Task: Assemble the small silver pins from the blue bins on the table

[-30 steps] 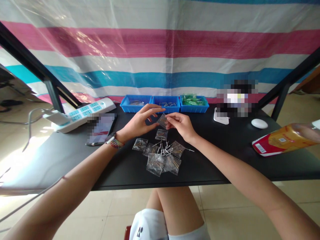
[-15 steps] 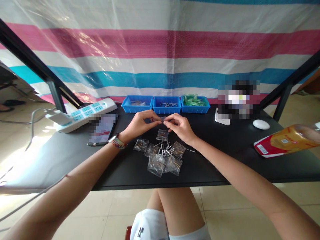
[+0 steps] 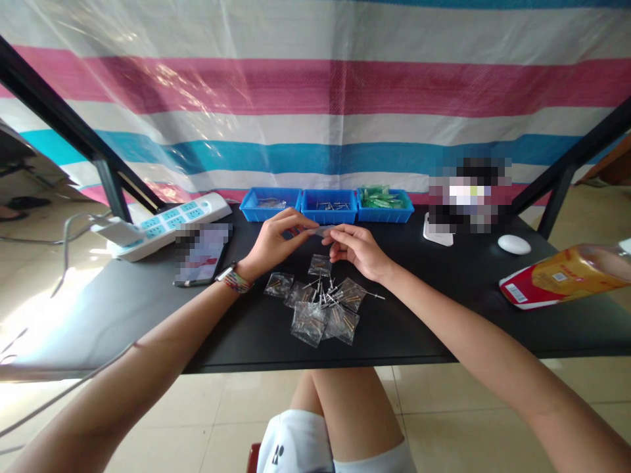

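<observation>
A small clear plastic bag (image 3: 321,232) is pinched between my two hands, just in front of the blue bins. My left hand (image 3: 282,238) grips its left end between thumb and fingers. At the right end, my right hand (image 3: 359,248) has thumb and fingertips closed on it. What the bag contains, if anything, cannot be made out. Below the hands lie several little clear bags (image 3: 309,323) with brass-coloured pins inside. Among them is a loose heap of silver rivets (image 3: 325,293), one of them sticking out to the right.
Three blue bins (image 3: 329,215) stand along the back, holding clear bags, metal rivets and green packets (image 3: 380,197). A power strip (image 3: 170,223) and a phone (image 3: 203,255) lie left. A white mouse (image 3: 514,244), a white box (image 3: 438,230) and a drink bottle (image 3: 562,276) are right.
Both hands have turned slightly and shifted their fingers, and the right fingers are more extended. More of the small bag shows between them. The heap below is unchanged.
</observation>
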Demonstrator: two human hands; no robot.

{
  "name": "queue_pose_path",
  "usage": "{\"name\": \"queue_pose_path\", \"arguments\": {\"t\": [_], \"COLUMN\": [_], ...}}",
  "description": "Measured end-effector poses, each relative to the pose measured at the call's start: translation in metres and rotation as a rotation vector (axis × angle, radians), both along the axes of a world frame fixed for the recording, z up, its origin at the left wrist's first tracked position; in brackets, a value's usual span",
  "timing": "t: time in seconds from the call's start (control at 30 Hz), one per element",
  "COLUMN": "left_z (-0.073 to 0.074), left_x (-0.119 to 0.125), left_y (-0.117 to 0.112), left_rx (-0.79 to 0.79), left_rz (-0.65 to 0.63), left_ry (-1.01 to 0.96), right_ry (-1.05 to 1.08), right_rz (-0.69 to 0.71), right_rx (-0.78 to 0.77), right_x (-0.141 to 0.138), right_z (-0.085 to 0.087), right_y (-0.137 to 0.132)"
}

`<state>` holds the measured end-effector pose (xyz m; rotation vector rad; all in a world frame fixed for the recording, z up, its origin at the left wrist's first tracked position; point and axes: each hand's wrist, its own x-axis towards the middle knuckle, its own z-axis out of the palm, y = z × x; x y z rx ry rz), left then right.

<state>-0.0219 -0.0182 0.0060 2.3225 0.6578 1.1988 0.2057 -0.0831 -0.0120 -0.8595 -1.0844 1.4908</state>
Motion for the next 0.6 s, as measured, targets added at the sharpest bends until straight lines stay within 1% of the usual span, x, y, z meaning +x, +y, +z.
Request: {"name": "queue_pose_path", "arguments": {"t": [0.07,0.13,0.2,0.23,0.3,0.37,0.43,0.47,0.6], "left_z": [-0.003,-0.006,-0.009,-0.011,-0.014,-0.018,-0.021,-0.023,-0.027], "left_x": [0.0,-0.002,-0.005,-0.007,-0.012,-0.018,-0.022,-0.024,-0.027], "left_y": [0.005,0.012,0.023,0.028,0.04,0.05,0.057,0.06,0.067], "left_rx": [-0.031,-0.126,-0.255,-0.291,-0.325,-0.341,-0.36,-0.377,-0.48], "left_rz": [0.063,0.128,0.176,0.205,0.254,0.297,0.328,0.335,0.31], "left_ry": [-0.068,-0.183,-0.323,-0.384,-0.486,-0.562,-0.618,-0.639,-0.711], "right_ry": [-0.053,-0.175,-0.35,-0.44,-0.585,-0.678,-0.743,-0.773,-0.856], "right_rz": [0.009,0.01,0.017,0.034,0.107,0.207,0.273,0.283,0.254], "right_rx": [0.052,0.15,0.298,0.386,0.555,0.677,0.734,0.75,0.798], "right_x": [0.002,0.006,0.011,0.013,0.018,0.02,0.021,0.021,0.018], "right_z": [0.0,0.0,0.001,0.001,0.003,0.003,0.004,0.004,0.003], "right_y": [0.0,0.0,0.001,0.002,0.003,0.003,0.002,0.002,-0.001]}}
